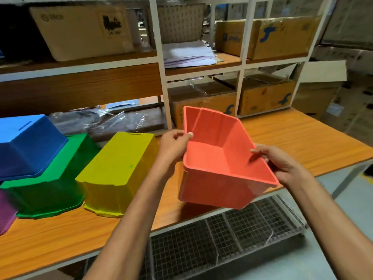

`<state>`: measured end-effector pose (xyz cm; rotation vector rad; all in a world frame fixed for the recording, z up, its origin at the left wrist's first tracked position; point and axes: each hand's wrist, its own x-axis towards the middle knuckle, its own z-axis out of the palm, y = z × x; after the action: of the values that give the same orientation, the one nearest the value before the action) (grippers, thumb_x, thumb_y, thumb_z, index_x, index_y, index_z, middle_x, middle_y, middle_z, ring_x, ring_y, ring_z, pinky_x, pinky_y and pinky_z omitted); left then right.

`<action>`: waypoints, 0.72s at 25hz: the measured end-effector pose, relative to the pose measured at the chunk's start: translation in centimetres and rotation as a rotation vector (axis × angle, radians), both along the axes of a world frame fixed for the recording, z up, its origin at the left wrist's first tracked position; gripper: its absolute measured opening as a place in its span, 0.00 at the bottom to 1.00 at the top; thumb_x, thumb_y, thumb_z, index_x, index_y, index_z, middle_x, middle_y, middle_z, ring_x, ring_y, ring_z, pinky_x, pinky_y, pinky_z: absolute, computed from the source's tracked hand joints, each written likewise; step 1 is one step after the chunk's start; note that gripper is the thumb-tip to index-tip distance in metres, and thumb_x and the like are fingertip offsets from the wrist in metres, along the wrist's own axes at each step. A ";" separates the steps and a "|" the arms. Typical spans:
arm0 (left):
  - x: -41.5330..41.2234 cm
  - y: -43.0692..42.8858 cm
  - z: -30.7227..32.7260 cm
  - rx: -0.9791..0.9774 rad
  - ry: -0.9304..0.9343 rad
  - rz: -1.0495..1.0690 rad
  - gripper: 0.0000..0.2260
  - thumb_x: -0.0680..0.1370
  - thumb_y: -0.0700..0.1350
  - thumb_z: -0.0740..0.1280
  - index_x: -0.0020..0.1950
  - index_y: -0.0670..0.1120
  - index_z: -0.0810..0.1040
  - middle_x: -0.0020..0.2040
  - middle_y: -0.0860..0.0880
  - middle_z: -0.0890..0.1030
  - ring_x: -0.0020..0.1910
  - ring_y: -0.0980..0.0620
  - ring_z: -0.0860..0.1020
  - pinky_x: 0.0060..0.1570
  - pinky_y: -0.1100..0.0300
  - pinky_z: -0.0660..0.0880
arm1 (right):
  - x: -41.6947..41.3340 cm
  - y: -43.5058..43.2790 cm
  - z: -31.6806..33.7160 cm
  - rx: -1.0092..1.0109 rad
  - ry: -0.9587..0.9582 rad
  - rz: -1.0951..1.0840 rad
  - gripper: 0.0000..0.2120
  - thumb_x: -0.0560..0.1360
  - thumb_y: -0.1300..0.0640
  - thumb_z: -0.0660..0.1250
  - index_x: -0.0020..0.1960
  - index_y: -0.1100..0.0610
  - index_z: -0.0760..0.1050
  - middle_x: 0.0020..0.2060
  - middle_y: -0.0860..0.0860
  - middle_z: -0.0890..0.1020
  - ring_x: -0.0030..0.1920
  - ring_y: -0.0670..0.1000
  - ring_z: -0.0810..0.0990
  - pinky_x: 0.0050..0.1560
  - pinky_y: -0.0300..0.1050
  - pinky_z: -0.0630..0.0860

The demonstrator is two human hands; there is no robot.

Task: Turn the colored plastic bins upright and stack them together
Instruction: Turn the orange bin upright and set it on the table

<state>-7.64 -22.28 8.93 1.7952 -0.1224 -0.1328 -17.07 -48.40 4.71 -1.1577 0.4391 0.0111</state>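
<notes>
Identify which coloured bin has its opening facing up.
The orange bin, held by the left hand and right hand; the yellow bin, green bin and blue bin sit bottom-up.

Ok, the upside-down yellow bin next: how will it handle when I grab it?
Probably light: the same-shaped red bin is held tilted by the left hand and right hand at its rim alone. The yellow bin looks stiff, with a moulded lip. Resting on its wide rim, it would likely slide, not tip.

Person's arms, head view: the bare left hand (173, 146) and bare right hand (282, 164) join bare forearms reaching the 6 and 5 o'clock edges. A short-trimmed thumbnail shows at the left hand's 2 o'clock side.
</notes>
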 end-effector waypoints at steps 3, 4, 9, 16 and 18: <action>0.0 -0.1 -1.1 -0.138 0.275 -0.051 0.06 0.79 0.47 0.71 0.50 0.46 0.85 0.37 0.49 0.84 0.28 0.56 0.79 0.26 0.68 0.71 | -2.7 -3.1 0.4 0.179 0.054 0.008 0.25 0.66 0.67 0.77 0.62 0.63 0.78 0.44 0.55 0.80 0.40 0.47 0.69 0.67 0.37 0.64; 0.0 -0.6 -1.6 -0.156 0.317 -0.073 0.06 0.78 0.47 0.71 0.49 0.46 0.84 0.36 0.50 0.83 0.26 0.58 0.78 0.24 0.68 0.71 | -3.7 -4.3 0.1 0.213 0.039 -0.011 0.22 0.64 0.68 0.78 0.56 0.62 0.79 0.47 0.56 0.79 0.42 0.48 0.68 0.74 0.41 0.58; -2.2 -5.0 -4.3 -0.175 0.356 -0.205 0.09 0.79 0.47 0.71 0.55 0.44 0.85 0.50 0.45 0.87 0.38 0.52 0.83 0.40 0.58 0.78 | -9.0 -7.6 0.1 0.160 0.050 -0.070 0.21 0.69 0.70 0.73 0.62 0.60 0.81 0.47 0.54 0.83 0.36 0.45 0.76 0.51 0.34 0.79; -8.8 -14.0 -6.2 -0.134 0.206 -0.432 0.17 0.83 0.48 0.66 0.72 0.60 0.76 0.62 0.55 0.82 0.50 0.57 0.81 0.38 0.64 0.78 | -16.2 -14.6 -3.0 -0.169 -0.088 -0.258 0.28 0.78 0.77 0.61 0.72 0.55 0.75 0.59 0.57 0.81 0.44 0.45 0.84 0.40 0.36 0.82; -10.6 -17.5 -7.0 -0.177 0.181 -0.470 0.22 0.81 0.45 0.68 0.73 0.60 0.74 0.64 0.54 0.81 0.55 0.57 0.82 0.42 0.62 0.79 | -17.8 -17.6 -3.9 -0.310 -0.135 -0.266 0.31 0.78 0.75 0.63 0.74 0.50 0.74 0.65 0.55 0.80 0.46 0.43 0.83 0.46 0.38 0.81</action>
<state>-18.21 -39.75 1.96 1.5437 -0.4121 -0.6000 -34.87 -65.99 0.76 -1.3861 0.4829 -0.3753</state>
